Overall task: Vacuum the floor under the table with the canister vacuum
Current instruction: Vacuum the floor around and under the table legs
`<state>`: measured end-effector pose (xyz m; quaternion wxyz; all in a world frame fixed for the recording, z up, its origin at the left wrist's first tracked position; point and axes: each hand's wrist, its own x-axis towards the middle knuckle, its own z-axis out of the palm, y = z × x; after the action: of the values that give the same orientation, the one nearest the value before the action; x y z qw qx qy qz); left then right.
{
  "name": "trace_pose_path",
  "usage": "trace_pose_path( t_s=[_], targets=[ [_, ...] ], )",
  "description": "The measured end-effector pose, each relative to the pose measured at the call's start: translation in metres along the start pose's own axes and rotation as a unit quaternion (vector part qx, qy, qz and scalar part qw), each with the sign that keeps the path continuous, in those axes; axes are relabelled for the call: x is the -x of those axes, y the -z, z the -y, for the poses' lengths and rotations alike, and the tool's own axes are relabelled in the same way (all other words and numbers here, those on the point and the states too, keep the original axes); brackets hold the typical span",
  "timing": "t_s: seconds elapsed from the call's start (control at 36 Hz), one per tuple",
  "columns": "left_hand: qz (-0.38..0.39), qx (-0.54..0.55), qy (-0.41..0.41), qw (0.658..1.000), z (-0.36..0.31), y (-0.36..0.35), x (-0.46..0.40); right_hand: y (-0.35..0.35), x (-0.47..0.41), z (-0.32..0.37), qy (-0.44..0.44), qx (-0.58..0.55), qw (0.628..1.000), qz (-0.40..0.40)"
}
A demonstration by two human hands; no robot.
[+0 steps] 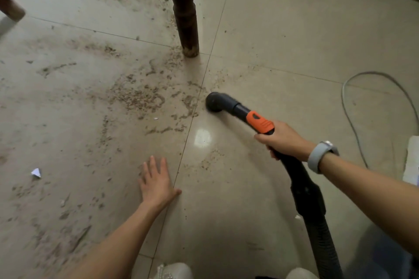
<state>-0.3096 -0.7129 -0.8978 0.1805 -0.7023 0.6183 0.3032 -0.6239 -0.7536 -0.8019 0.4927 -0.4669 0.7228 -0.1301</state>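
Where frame ends — hose [322, 240], table leg [181, 7] truncated.

The left hand [156, 182] lies flat, palm down, fingers straight and slightly spread, its bare forearm reaching forward. The right hand [282, 139] is curled in a grip, knuckles up, its arm stretched in from the right

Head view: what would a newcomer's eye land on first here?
Probably the brown debris strewn across the tiles left of the dark table leg. Next, the black vacuum nozzle at its right edge, its hose handle gripped by the right hand, while the left hand presses flat on the floor.
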Motion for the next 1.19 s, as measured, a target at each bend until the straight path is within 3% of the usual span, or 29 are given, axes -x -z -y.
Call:
trace_pose_path(
  t_s=[0.11, 0.28, 0.36, 0.53, 0.69, 1.0, 1.19],
  targets=[
    [-0.006, 0.015, -0.001, 1.000, 0.000, -0.001, 0.000, -0.016, 0.009, 0.002, 0.013, 0.012, 0.996, 0.091],
    [-0.011, 0.019, 0.002, 1.000, -0.001, 0.003, -0.003, 0.039, -0.014, -0.004, -0.039, -0.089, 0.992, -0.078],
    [-0.020, 0.025, 0.007, 0.999, -0.004, 0.007, -0.008, 0.054, -0.024, -0.005, -0.061, -0.140, 0.983, -0.106],
    [-0.015, 0.022, 0.004, 1.000, -0.013, 0.011, -0.015, 0.027, -0.040, 0.005, -0.059, -0.163, 0.983, -0.060],
    [-0.022, 0.012, 0.001, 1.000, -0.010, 0.011, -0.014, 0.002, -0.046, 0.018, -0.026, -0.119, 0.992, 0.019],
    [-0.023, 0.007, 0.004, 1.000, -0.010, 0.012, -0.013, 0.009, -0.048, 0.018, -0.036, -0.145, 0.989, -0.009],
    [-0.031, 0.021, -0.002, 0.999, -0.010, 0.012, -0.011, -0.033, -0.034, 0.035, -0.009, -0.088, 0.990, 0.113]
  ],
)
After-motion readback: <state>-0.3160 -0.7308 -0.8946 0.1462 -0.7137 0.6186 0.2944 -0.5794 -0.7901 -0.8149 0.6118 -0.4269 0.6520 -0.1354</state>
